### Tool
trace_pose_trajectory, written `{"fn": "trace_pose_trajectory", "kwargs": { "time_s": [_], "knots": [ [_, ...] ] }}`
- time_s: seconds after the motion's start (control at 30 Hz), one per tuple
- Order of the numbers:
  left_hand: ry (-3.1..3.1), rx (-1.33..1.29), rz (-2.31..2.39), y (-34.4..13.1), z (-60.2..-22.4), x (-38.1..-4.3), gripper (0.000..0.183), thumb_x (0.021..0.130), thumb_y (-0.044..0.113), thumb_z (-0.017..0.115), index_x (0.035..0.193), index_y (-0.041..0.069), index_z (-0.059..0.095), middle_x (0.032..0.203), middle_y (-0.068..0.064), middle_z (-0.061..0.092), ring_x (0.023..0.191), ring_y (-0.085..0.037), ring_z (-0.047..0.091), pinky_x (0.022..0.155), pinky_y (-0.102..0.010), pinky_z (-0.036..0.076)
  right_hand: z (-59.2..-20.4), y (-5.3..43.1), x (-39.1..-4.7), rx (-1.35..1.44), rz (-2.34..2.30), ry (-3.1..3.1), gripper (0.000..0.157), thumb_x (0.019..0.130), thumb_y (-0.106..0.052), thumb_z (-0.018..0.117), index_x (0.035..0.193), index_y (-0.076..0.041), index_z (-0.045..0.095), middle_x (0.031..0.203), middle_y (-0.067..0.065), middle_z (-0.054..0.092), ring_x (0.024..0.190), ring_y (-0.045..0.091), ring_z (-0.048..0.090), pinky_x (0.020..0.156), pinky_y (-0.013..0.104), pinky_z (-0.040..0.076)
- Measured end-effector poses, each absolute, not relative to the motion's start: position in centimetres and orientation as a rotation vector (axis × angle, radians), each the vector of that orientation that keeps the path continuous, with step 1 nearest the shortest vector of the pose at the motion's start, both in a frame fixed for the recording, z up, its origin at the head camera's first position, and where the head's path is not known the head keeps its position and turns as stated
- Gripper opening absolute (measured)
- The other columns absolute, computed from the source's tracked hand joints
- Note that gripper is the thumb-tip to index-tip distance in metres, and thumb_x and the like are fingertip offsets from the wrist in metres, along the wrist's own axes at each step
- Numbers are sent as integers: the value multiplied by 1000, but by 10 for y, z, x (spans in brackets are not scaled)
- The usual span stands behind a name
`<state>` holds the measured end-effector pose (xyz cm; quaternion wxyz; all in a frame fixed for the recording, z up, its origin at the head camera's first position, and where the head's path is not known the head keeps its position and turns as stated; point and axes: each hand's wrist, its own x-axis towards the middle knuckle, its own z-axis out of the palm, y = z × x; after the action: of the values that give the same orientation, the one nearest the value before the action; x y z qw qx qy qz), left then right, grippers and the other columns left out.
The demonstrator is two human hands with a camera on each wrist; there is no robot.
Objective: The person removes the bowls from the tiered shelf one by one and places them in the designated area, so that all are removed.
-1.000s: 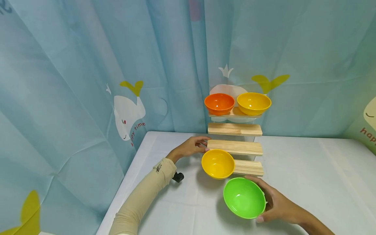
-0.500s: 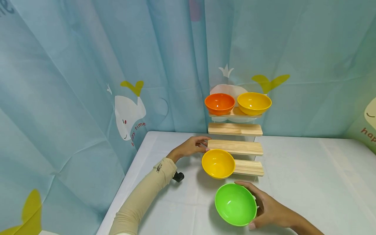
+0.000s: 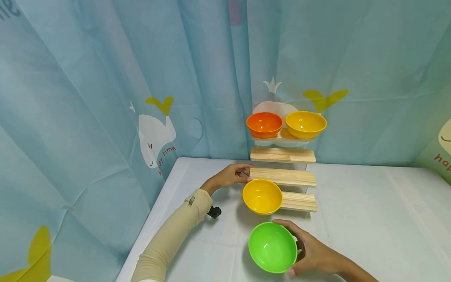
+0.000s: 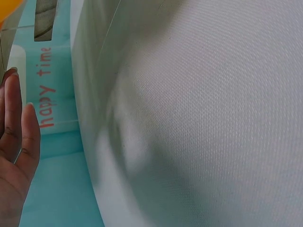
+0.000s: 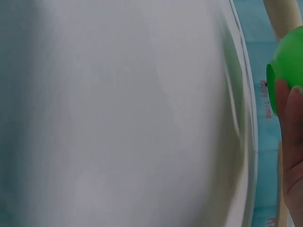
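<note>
My right hand (image 3: 311, 252) grips a green bowl (image 3: 273, 247) by its right side, thumb low and fingers at the far rim, in front of the rack. In the right wrist view the fingers lie against the green bowl (image 5: 289, 59). Beside the left end of a stepped wooden rack (image 3: 299, 178) is my left hand (image 3: 229, 175), fingertips at the third step down. Its thumb is close to a yellow bowl (image 3: 262, 197) at the left of the lowest step; contact with that bowl is unclear. Fairly straight fingers show on the left hand (image 4: 16, 156) in the left wrist view.
On the rack's top step sit an orange bowl (image 3: 264, 125) and another yellow bowl (image 3: 305, 124). A small black object (image 3: 214, 212) lies by the left sleeve. A white cloth (image 3: 370, 219) covers the table; a blue curtain (image 3: 211, 78) hangs behind.
The right hand has carried the green bowl leftward and a little nearer to me. The left hand and the bowls on the rack have stayed in place.
</note>
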<state>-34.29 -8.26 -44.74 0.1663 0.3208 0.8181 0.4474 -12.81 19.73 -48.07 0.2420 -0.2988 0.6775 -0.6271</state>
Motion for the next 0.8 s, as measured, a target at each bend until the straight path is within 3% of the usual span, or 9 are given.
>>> {"fn": "trace_pose_trajectory", "kwargs": {
  "time_s": [0.33, 0.6, 0.8],
  "knots": [
    [2341, 913, 1257, -83, -449, -344, 53, 96, 19, 71, 145, 10, 53, 131, -13, 63, 116, -22, 62, 96, -27, 53, -488, 174, -123, -765, -1652, 1910, 101, 75, -5, 79, 158, -13, 22, 144, 13, 48, 108, 26, 68, 81, 38, 60],
    [2339, 911, 1249, -83, -449, -346, 54, 96, 21, 71, 146, 12, 53, 134, -12, 63, 116, -20, 63, 95, -26, 53, -489, 156, -123, -862, -1684, 1880, 96, 78, -5, 77, 157, -8, 22, 140, 25, 46, 102, 24, 70, 77, 38, 61],
    [2331, 902, 1260, -83, -448, -344, 54, 96, 18, 71, 146, 11, 53, 132, -14, 63, 112, -23, 65, 94, -27, 54, -489, 146, -124, -780, -1672, 1875, 99, 79, -4, 80, 157, -6, 19, 136, 25, 45, 97, 22, 72, 80, 37, 61]
  ]
}}
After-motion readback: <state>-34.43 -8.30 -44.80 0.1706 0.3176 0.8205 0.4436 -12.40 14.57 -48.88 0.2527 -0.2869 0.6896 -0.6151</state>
